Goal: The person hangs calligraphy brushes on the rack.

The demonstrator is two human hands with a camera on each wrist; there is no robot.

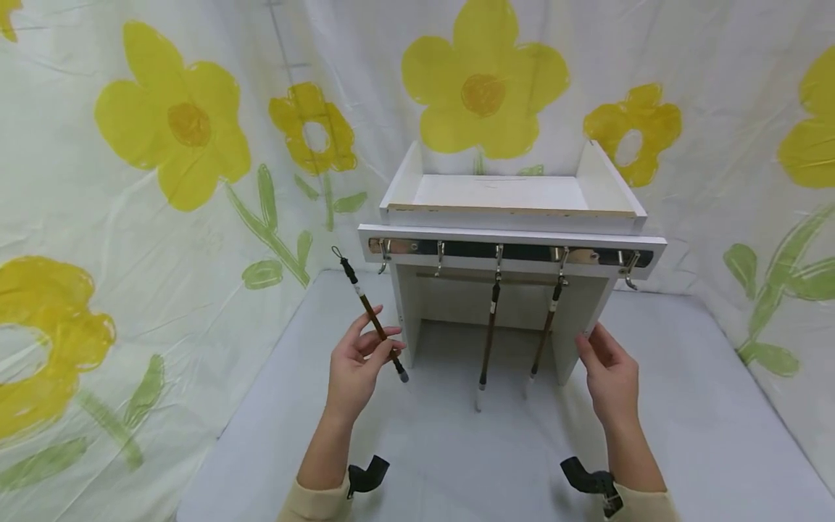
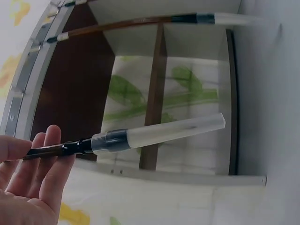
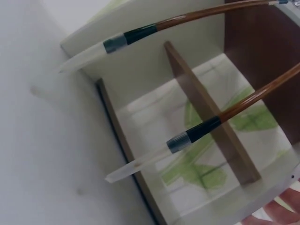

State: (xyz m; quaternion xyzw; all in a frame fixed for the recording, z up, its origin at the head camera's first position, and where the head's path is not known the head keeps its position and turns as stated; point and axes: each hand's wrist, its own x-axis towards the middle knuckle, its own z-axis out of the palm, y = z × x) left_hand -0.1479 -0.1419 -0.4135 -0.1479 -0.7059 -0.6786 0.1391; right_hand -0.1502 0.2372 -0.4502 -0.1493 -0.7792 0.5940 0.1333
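Observation:
In the head view my left hand [image 1: 355,362] pinches a calligraphy brush [image 1: 368,308] by its brown handle, left of a white shelf unit [image 1: 512,235]. The brush slants, its black loop end up and its tip down. A clear cap [image 2: 176,131] covers the bristles in the left wrist view. At the shelf's right side panel, my right hand [image 1: 613,370] holds the front edge between thumb and fingers. Only its fingers [image 3: 281,208] show in the right wrist view, outside the panel. Two similar capped brushes, a middle one [image 1: 489,333] and a right one [image 1: 546,326], hang from hooks.
A metal hook rail [image 1: 470,249] runs along the shelf's front; its leftmost hook [image 1: 383,257], second hook [image 1: 440,259] and rightmost hook [image 1: 629,270] hold nothing. The unit stands on a white table [image 1: 443,464] before a flower-patterned curtain [image 1: 365,43].

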